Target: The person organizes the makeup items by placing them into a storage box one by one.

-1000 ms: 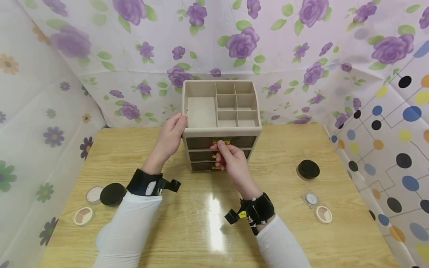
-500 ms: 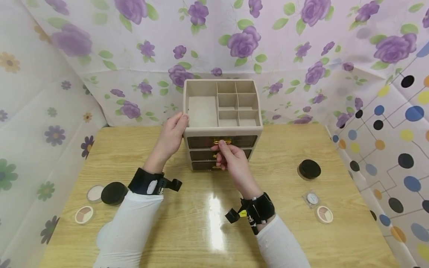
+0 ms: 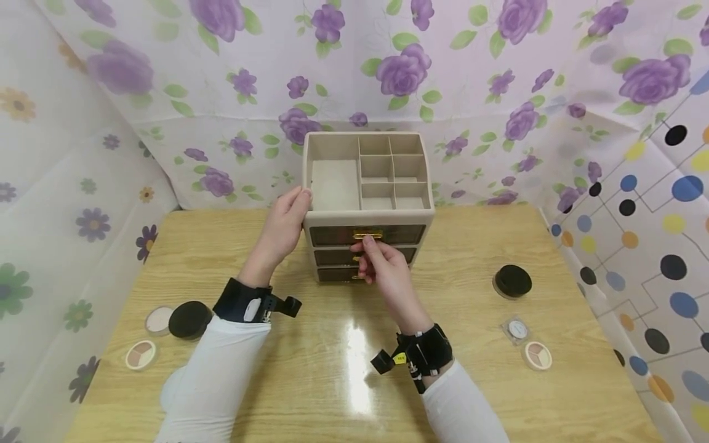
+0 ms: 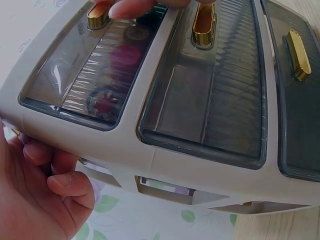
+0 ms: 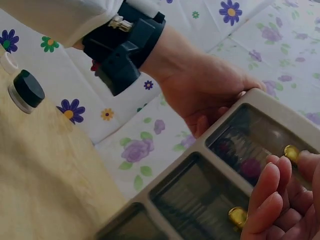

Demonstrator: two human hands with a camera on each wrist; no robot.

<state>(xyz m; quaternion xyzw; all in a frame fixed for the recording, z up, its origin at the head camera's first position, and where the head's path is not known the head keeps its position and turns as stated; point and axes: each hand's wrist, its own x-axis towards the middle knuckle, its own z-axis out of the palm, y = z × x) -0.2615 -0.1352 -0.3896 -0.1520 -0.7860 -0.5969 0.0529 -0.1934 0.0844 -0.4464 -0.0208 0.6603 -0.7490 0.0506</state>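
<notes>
A beige drawer organizer with three smoky see-through drawers stands at the back of the table, its drawers pushed in. Its top compartments hold nothing. My left hand grips the organizer's upper left side, thumb on the rim and fingers behind. Just below the gold handle of the top drawer, my right hand stays with loosely bent fingers; the thumb tip is right at the handle's lower edge. Through the top drawer front in the left wrist view, a magenta round item shows beside other small things.
Round black-lidded jars stand at right and left. A pale round compact and a three-shade palette lie at left. At right are a small clear case and another palette. Patterned cloth walls border the table.
My right thumb has slipped slightly down, leaving more of the top handle in sight. The left hand keeps its hold, and the drawers stay in.
</notes>
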